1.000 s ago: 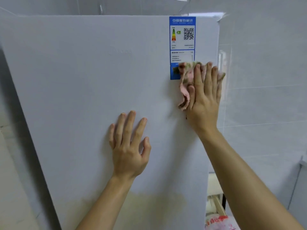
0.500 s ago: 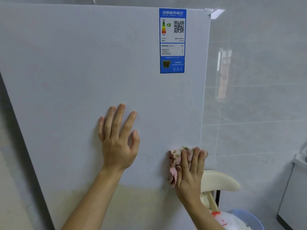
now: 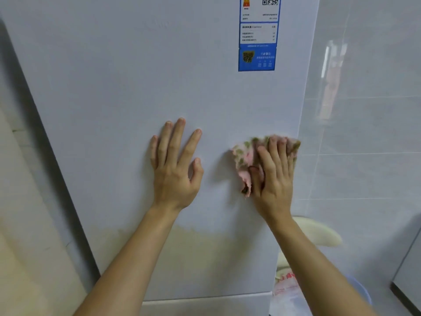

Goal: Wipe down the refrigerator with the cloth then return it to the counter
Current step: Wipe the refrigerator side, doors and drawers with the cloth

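Observation:
The white refrigerator door [image 3: 136, 76] fills most of the head view. My right hand [image 3: 273, 179] presses a pink and green patterned cloth [image 3: 245, 156] flat against the door near its right edge, fingers straight over the cloth. Part of the cloth bunches out to the left of my thumb. My left hand [image 3: 175, 172] rests flat on the door beside it, fingers spread, holding nothing.
A blue energy label [image 3: 257, 42] is stuck high on the door. The lower door has a yellowish patch [image 3: 205, 247]. A grey tiled wall [image 3: 364, 133] stands right of the refrigerator, with a cream chair back [image 3: 319, 233], a bagged blue bin [image 3: 287, 290] and a cabinet edge [image 3: 407, 281] below.
My right hand swept the cloth down from the blue label to low on the door, then back up level with my left hand. The left hand stayed put.

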A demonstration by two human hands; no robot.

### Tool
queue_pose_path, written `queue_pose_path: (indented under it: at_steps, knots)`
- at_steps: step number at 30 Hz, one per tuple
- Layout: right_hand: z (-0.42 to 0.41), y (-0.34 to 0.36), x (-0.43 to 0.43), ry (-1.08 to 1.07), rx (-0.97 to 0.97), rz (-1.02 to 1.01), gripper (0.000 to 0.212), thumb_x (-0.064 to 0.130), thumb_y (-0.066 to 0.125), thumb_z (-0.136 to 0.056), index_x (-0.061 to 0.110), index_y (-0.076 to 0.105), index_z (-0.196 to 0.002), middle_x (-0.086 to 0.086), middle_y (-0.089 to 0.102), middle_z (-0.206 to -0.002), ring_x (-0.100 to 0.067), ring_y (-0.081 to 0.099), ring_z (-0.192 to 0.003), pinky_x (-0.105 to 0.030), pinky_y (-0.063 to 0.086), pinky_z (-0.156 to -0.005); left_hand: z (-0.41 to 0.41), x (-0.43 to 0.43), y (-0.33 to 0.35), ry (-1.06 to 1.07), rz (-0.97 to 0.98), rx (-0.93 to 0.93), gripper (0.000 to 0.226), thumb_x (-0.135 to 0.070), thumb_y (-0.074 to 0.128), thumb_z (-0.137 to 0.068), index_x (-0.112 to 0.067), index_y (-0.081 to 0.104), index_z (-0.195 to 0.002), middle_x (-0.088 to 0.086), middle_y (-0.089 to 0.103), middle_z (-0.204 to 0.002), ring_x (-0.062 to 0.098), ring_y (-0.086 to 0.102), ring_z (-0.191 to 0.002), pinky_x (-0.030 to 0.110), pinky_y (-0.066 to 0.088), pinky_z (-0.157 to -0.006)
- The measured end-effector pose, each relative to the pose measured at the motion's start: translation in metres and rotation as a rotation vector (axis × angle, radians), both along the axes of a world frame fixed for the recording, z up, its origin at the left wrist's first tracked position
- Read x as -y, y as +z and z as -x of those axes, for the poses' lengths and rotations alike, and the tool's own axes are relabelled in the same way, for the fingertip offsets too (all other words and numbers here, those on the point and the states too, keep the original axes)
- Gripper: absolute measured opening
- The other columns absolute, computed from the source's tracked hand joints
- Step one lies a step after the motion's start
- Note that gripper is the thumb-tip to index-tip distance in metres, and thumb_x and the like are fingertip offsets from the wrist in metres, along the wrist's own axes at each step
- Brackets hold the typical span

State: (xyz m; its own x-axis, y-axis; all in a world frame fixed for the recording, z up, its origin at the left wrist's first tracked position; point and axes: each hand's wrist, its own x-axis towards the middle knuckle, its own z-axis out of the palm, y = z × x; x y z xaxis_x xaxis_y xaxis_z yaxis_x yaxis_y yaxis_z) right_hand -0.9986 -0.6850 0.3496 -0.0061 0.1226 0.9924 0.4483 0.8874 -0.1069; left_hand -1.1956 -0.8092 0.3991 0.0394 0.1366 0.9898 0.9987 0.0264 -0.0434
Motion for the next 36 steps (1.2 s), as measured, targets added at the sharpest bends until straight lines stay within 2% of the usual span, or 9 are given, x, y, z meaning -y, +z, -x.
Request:
queue_pose_path:
  at_steps: [5,8,12,17,20,24,28,32,36]
  knots:
    - [-0.01,-0.177,0.027,-0.059,0.331,0.093,0.062,0.038,0.034,-0.112,0.025,0.012,-0.168,-0.001,0.006,-0.176,-0.025,0.007,-0.162,-0.055,0.013,-0.128,0.012,0.013,-0.024,0.027,0.035,0.039,0.058,-0.014,0.058,-0.097,-0.015,0.05,-0.154,0.014,0.034,-0.167,0.033,0.025,-0.159,0.057,0.017,-0.128]
    - [-0.017,-0.208,0.023,-0.159,0.424,0.094,0.072,0.034,0.039,-0.106,0.022,0.005,-0.168,-0.004,0.001,-0.176,-0.027,0.001,-0.163,-0.051,0.006,-0.13,0.029,0.026,-0.038,0.044,0.072,0.043,0.061,-0.012,0.059,-0.095,-0.014,0.048,-0.155,0.012,0.033,-0.168,0.031,0.024,-0.159,0.057,0.017,-0.128]
    - [-0.008,-0.153,0.014,-0.126,0.367,0.045,0.057,0.036,0.026,-0.114,0.025,0.01,-0.168,-0.002,0.003,-0.176,-0.025,0.004,-0.163,-0.052,0.002,-0.131,0.041,0.039,-0.041,0.078,0.084,0.055,0.06,-0.013,0.055,-0.097,-0.015,0.046,-0.156,0.013,0.032,-0.169,0.031,0.023,-0.16,0.057,0.017,-0.128]
    - [0.028,-0.044,0.019,-0.164,0.102,0.05,0.052,0.032,0.033,-0.114,0.021,0.026,-0.165,-0.005,0.009,-0.175,-0.03,0.008,-0.162,-0.059,0.005,-0.129,0.052,0.045,-0.041,0.086,0.06,0.093,0.058,-0.014,0.051,-0.098,-0.014,0.045,-0.156,0.014,0.031,-0.169,0.032,0.021,-0.16,0.052,0.012,-0.13]
    - [0.064,0.024,0.029,-0.177,-0.039,0.055,0.049,0.031,0.034,-0.114,0.016,0.04,-0.16,-0.016,0.028,-0.169,-0.043,0.023,-0.156,-0.062,0.011,-0.128,0.064,0.05,-0.04,0.105,0.017,0.174,0.058,-0.013,0.052,-0.099,-0.013,0.045,-0.156,0.017,0.031,-0.168,0.034,0.02,-0.16,0.054,0.014,-0.129]
    - [0.087,0.054,0.039,-0.228,-0.122,0.018,0.045,0.026,0.043,-0.113,0.016,0.046,-0.157,-0.016,0.036,-0.165,-0.043,0.03,-0.154,-0.059,0.017,-0.128,0.081,0.058,-0.043,0.092,0.037,0.193,0.057,-0.014,0.047,-0.101,-0.013,0.042,-0.157,0.016,0.028,-0.169,0.033,0.018,-0.16,0.056,0.015,-0.129]
    - [0.095,-0.031,0.056,-0.156,0.044,-0.024,0.052,0.025,0.045,-0.111,0.02,0.037,-0.162,-0.009,0.027,-0.17,-0.034,0.023,-0.159,-0.054,0.017,-0.129,0.092,0.063,-0.045,0.069,0.055,0.172,0.055,-0.013,0.046,-0.102,-0.01,0.043,-0.157,0.017,0.029,-0.169,0.034,0.019,-0.16,0.06,0.02,-0.126]
    - [0.095,-0.164,0.078,-0.14,0.385,0.012,0.073,0.031,0.049,-0.099,0.03,0.02,-0.166,0.002,0.011,-0.176,-0.023,0.012,-0.162,-0.046,0.007,-0.13,0.101,0.072,-0.045,0.05,0.092,0.15,0.055,-0.015,0.046,-0.101,-0.01,0.043,-0.157,0.017,0.029,-0.169,0.034,0.018,-0.16,0.058,0.019,-0.128]
    - [0.093,-0.189,0.083,-0.184,0.517,0.06,0.08,0.026,0.046,-0.093,0.033,0.015,-0.167,0.007,0.008,-0.176,-0.019,0.007,-0.162,-0.046,0.004,-0.13,0.116,0.085,-0.044,0.05,0.127,0.123,0.055,-0.016,0.044,-0.102,-0.011,0.042,-0.157,0.017,0.027,-0.17,0.033,0.015,-0.161,0.054,0.016,-0.129]
